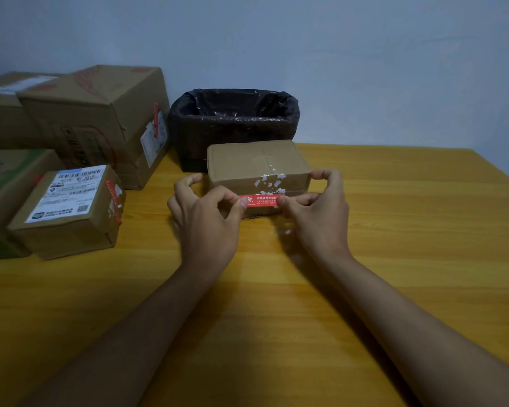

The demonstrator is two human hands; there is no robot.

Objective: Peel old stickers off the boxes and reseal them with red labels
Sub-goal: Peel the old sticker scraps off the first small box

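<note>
I have the red label [261, 200] stretched flat between both hands, just in front of the small box [257, 168], which sits at the table's [394, 230] centre, toward twelve o'clock from me. My left hand [206, 218] pinches the label's nine o'clock end between thumb and forefinger; my right hand [321, 210] pinches the three o'clock end the same way, other fingers loosely curled.

The label looks thin, floppy and sticky-backed, so I judge it will curl or cling to itself unless kept taut. Holding only the very ends seems right, leaving the middle free to press down. The box's near face carries white scraps of old sticker, so adhesion there may be poor. The box is stiff cardboard, probably light, and may slide when pressed.

Behind it at twelve o'clock stands a black-lined bin [235, 124]. More boxes [71, 207] are stacked around ten o'clock.
</note>
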